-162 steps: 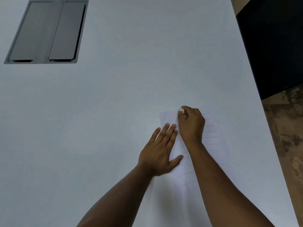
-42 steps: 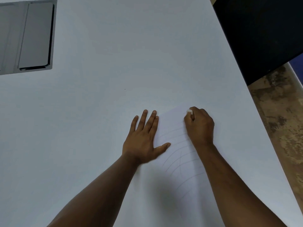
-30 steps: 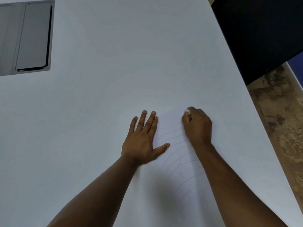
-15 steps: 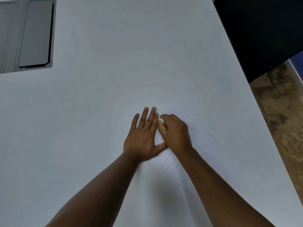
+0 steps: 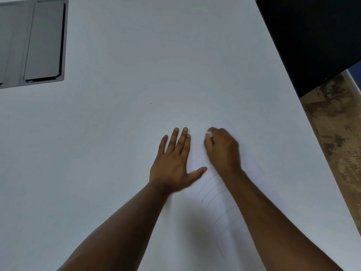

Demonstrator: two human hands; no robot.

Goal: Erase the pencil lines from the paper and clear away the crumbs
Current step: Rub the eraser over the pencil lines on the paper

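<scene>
Several faint pencil lines (image 5: 212,189) remain on the paper (image 5: 197,157), below the right hand (image 5: 221,151), whose curled fingers pinch a small white eraser (image 5: 209,134) at their tips. The left hand (image 5: 173,163) lies flat, fingers straight, pinning the sheet beside it; best to rub short strokes away from those fingers so the paper won't buckle on the white table (image 5: 136,75)

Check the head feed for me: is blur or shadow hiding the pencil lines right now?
Head view: the right hand, gripping the eraser, is motion-blurred; the left hand pressing flat is sharper. The arms shadow the near paper, yet faint pencil lines show between the forearms. Light is dim and even, without glare; the table edges bow from the wide lens.
</scene>
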